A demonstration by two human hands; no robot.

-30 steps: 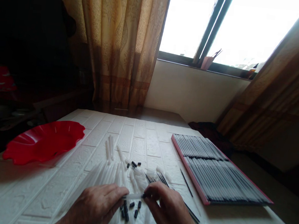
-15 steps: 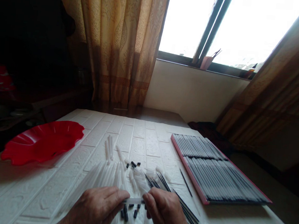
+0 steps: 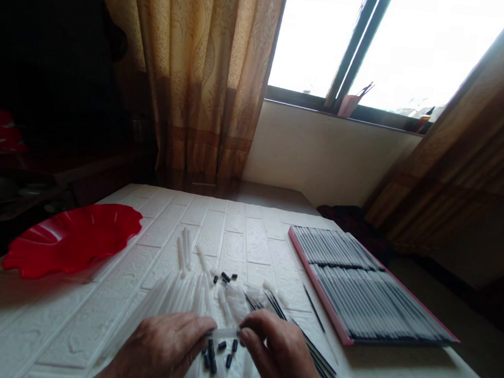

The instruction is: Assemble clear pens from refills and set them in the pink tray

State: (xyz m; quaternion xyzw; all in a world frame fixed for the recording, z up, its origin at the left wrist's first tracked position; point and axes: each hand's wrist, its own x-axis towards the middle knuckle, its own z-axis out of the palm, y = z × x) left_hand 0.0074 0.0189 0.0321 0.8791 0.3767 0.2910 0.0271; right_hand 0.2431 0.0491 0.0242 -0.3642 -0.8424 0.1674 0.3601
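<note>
Between my two hands a short stretch of clear plastic tube (image 3: 226, 332) lies nearly level above the table. My left hand (image 3: 167, 346) is closed around its left end. At the other end, thumb and finger of my right hand (image 3: 279, 356) pinch the tube beside a small dark tip, mostly hidden by the fingers. Below the tube lie several small black caps (image 3: 212, 357), and more black caps (image 3: 225, 277) sit farther off. A spread of clear tubes (image 3: 172, 294) lies past my left hand. Thin black rods (image 3: 315, 350) run alongside my right hand.
A pink-edged tray (image 3: 291, 239) filled with rows of clear tubes with dark ends lies at the right. At the left stands a red scalloped dish (image 3: 75, 241). The white brick-patterned table (image 3: 250, 212) ends before a wall, curtains and a window.
My right hand has lifted slightly, its fingers more arched at the tube's end. The tube now tilts up a little to the right. My left hand has barely moved.
</note>
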